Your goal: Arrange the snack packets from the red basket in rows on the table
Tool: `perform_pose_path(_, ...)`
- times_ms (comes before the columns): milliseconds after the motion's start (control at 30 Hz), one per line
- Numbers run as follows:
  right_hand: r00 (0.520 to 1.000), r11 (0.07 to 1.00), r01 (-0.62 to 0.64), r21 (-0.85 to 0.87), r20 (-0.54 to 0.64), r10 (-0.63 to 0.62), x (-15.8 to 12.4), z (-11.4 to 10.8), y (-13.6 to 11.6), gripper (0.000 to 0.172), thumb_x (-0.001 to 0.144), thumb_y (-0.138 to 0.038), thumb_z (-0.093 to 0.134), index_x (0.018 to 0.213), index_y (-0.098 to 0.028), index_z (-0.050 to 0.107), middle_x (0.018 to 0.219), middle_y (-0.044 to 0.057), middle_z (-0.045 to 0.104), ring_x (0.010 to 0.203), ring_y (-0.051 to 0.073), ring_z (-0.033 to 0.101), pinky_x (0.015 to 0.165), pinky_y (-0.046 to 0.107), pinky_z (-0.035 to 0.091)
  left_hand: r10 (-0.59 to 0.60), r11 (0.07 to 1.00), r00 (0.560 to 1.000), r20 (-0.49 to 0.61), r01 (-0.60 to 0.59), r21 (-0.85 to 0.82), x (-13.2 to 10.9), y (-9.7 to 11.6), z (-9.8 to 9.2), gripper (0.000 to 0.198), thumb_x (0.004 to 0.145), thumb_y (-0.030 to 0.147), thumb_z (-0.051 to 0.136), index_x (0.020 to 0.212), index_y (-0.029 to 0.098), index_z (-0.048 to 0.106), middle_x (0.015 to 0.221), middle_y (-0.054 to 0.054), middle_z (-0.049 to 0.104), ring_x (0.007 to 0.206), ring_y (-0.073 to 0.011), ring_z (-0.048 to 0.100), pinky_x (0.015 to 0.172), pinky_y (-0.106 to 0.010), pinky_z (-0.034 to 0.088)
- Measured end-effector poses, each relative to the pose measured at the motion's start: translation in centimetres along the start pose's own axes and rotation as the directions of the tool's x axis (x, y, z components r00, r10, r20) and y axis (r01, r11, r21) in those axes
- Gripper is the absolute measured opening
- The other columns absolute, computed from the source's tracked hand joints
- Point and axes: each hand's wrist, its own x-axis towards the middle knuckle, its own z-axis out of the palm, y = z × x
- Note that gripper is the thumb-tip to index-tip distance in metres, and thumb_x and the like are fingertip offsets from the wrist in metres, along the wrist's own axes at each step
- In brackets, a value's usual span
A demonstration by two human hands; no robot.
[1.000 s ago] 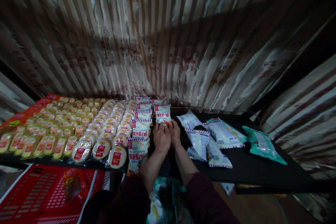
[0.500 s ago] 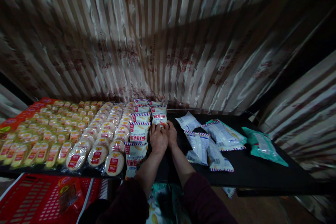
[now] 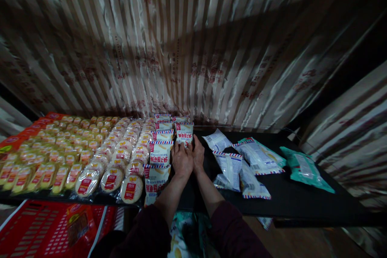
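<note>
Both my hands rest side by side on a black shelf, fingers curled on the near edge of a white snack packet with a red-and-blue striped border. My left hand grips its left corner, and my right hand presses its right corner. The packet lies at the head of a second column beside a row of the same packets. Loose packets of that kind lie in a heap to the right.
Rows of round cakes in clear wrappers and small yellow snacks fill the shelf's left side. A teal packet lies at the far right. A red basket sits below left. Striped curtain hangs behind.
My hands pushed the packet a little farther back along the shelf and settled it beside the row. The view shifted slightly.
</note>
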Motion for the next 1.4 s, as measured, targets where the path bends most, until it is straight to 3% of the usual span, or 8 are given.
perform_pose_path(133, 0.995, 0.994, 0.097, 0.049, 0.0, -0.097, 0.0, 0.0, 0.2, 0.048, 0.085, -0.032, 0.038, 0.129, -0.017, 0.052, 0.127, 0.012, 0.059, 0.118, 0.024, 0.052, 0.102, 0.044, 0.037, 0.008, 1.0, 1.0, 0.012, -0.008, -0.024, 0.0, 0.0, 0.0, 0.041, 0.092, 0.027, 0.036, 0.124, 0.012, 0.058, 0.139, -0.014, 0.05, 0.134, -0.026, 0.038, 0.113, -0.04, 0.027)
perform_pose_path(267, 0.993, 0.991, 0.115, 0.063, 0.004, -0.116, 0.1, 0.2, 0.4, 0.047, 0.085, -0.034, 0.039, 0.126, -0.017, 0.055, 0.127, 0.012, 0.06, 0.118, 0.025, 0.052, 0.102, 0.044, 0.037, -0.007, 1.0, 0.999, 0.043, 0.008, -0.015, 0.1, 0.1, -0.1, 0.045, 0.093, 0.027, 0.034, 0.127, 0.008, 0.055, 0.141, -0.017, 0.046, 0.136, -0.0266, 0.036, 0.114, -0.04, 0.026)
perform_pose_path(600, 0.996, 0.994, 0.081, 0.071, 0.034, -0.084, 0.0, 0.8, 0.9, 0.044, 0.084, -0.031, 0.041, 0.121, -0.019, 0.06, 0.128, 0.012, 0.059, 0.123, 0.024, 0.049, 0.103, 0.045, 0.037, -0.027, 0.999, 0.999, 0.017, 0.028, -0.044, 0.0, -0.3, 0.4, 0.043, 0.09, 0.025, 0.037, 0.127, 0.011, 0.056, 0.143, -0.016, 0.044, 0.135, -0.0292, 0.037, 0.113, -0.045, 0.026)
perform_pose_path(867, 0.993, 0.993, 0.072, 0.092, 0.083, -0.079, -0.7, 0.1, 0.7, 0.048, 0.087, -0.034, 0.037, 0.128, -0.018, 0.055, 0.135, 0.012, 0.053, 0.135, 0.025, 0.035, 0.111, 0.047, 0.027, -0.044, 0.995, 0.999, 0.027, 0.046, -0.094, -0.5, -0.2, 0.3, 0.042, 0.091, 0.026, 0.038, 0.127, 0.01, 0.055, 0.145, -0.017, 0.04, 0.138, -0.0267, 0.032, 0.116, -0.039, 0.023)
perform_pose_path(1067, 0.995, 0.995, 0.011, 0.102, 0.095, -0.021, -1.3, -0.5, 0.8, 0.048, 0.084, -0.029, 0.039, 0.128, -0.018, 0.055, 0.137, 0.01, 0.051, 0.136, 0.025, 0.035, 0.111, 0.046, 0.029, -0.033, 0.991, 0.999, 0.029, 0.036, -0.126, -1.3, -0.1, 0.5, 0.042, 0.091, 0.027, 0.039, 0.126, 0.009, 0.054, 0.147, -0.018, 0.037, 0.14, -0.0266, 0.029, 0.116, -0.04, 0.022)
perform_pose_path(1233, 0.993, 0.995, -0.021, 0.096, 0.115, 0.01, -2.7, -1.5, 0.4, 0.047, 0.082, -0.025, 0.044, 0.126, -0.017, 0.057, 0.136, 0.011, 0.053, 0.131, 0.024, 0.041, 0.11, 0.043, 0.033, -0.006, 0.995, 0.998, 0.06, 0.012, -0.096, -2.6, 0.3, -0.2, 0.042, 0.092, 0.026, 0.035, 0.124, 0.01, 0.057, 0.143, -0.017, 0.044, 0.137, -0.0255, 0.034, 0.115, -0.039, 0.025)
perform_pose_path(1400, 0.988, 0.992, -0.013, 0.128, 0.153, -0.006, -5.0, -3.7, -0.8, 0.039, 0.078, -0.02, 0.048, 0.111, -0.023, 0.067, 0.127, 0.006, 0.06, 0.122, 0.022, 0.051, 0.106, 0.04, 0.039, 0.027, 0.988, 0.991, 0.133, -0.006, -0.152, -5.2, 0.9, -1.8, 0.039, 0.089, 0.017, 0.035, 0.118, 0.013, 0.06, 0.123, -0.012, 0.063, 0.118, -0.0194, 0.055, 0.105, -0.031, 0.037)
